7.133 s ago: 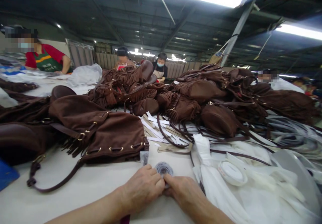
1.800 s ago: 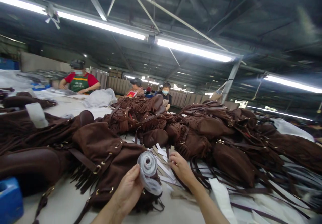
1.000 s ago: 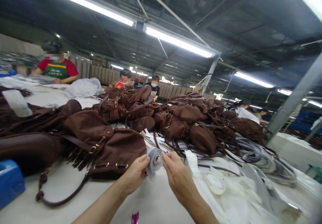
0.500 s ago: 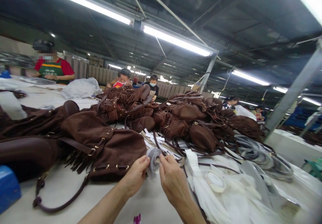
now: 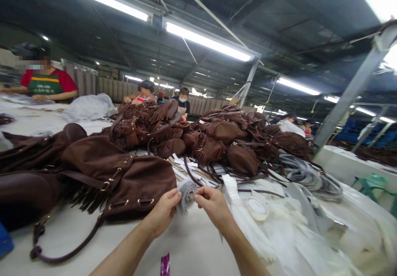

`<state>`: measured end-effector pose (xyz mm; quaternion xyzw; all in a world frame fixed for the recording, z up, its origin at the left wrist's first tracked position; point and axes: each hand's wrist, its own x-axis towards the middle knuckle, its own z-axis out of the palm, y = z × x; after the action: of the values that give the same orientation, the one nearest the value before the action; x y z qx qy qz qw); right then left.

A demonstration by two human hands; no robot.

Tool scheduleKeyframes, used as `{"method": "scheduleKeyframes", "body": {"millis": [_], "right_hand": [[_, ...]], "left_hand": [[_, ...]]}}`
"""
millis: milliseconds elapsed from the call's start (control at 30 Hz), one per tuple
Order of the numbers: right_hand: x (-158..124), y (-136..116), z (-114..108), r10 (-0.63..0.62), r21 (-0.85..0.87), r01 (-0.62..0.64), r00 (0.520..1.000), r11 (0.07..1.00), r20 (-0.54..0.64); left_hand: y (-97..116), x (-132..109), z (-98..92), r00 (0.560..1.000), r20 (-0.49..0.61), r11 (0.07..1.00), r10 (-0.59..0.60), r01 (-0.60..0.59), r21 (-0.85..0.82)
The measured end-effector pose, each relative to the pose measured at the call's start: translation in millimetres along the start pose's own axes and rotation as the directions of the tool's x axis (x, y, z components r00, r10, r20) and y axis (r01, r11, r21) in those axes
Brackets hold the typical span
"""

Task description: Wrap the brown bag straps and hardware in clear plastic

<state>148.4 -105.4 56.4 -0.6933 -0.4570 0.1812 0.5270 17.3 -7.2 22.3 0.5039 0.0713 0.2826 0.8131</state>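
In front of me is a coil of grey, see-through strip, rolled into loose rings. My left hand grips its left side between thumb and fingers. At the coil's right edge, my right hand is closed in a pinch, its fingertips touching the strip; the exact bit pinched is too small to make out. Just left of my left hand lies a dark brown suede bag with gold eyelets and a drawn strap. Beyond the coil, white and beige paper strips are scattered under brown straps.
A heap of brown fringed bags spans the table's far side. To the right lie a roll of white tape, crumpled white sheeting and bundled clear strips. A purple scrap lies nearest me. Several people work beyond.
My right hand has turned and its fingers now pinch closer at the coil's right edge. The coil's rings look looser. The whole view has shifted slightly to the right.
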Motion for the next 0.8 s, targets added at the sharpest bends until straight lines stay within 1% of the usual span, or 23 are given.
{"method": "scheduleKeyframes", "body": {"millis": [200, 267, 367, 467, 633, 733, 800], "right_hand": [[-3, 8, -2, 0.116, 0.081, -0.111, 0.992, 0.99, -0.058], [-8, 12, -3, 0.185, 0.149, -0.176, 0.982, 0.973, -0.046], [-17, 17, -3, 0.297, 0.254, -0.291, 0.955, 0.922, 0.013], [-23, 21, -1, 0.368, 0.319, -0.362, 0.929, 0.876, 0.045], [-22, 21, -2, 0.414, 0.367, -0.399, 0.91, 0.84, 0.042], [-21, 21, -4, 0.423, 0.397, -0.41, 0.904, 0.821, 0.059], [-21, 21, -5, 0.427, 0.414, -0.416, 0.901, 0.81, 0.069]], "left_hand": [[-5, 0, 0.6, 0.999, 0.032, 0.977, -0.044, 0.036, 0.21], [-7, 0, 2.0, 0.999, 0.025, 0.954, -0.029, 0.02, 0.299], [-11, -1, 4.4, 1.0, 0.012, 0.923, 0.002, -0.006, 0.386], [-15, -1, 5.8, 1.0, 0.001, 0.9, 0.001, -0.001, 0.436], [-15, 0, 4.9, 1.0, -0.011, 0.847, -0.024, 0.026, 0.53], [-15, 1, 1.6, 1.0, -0.009, 0.847, -0.021, 0.022, 0.53], [-16, 3, -2.3, 1.0, -0.002, 0.873, -0.025, 0.023, 0.487]]}}
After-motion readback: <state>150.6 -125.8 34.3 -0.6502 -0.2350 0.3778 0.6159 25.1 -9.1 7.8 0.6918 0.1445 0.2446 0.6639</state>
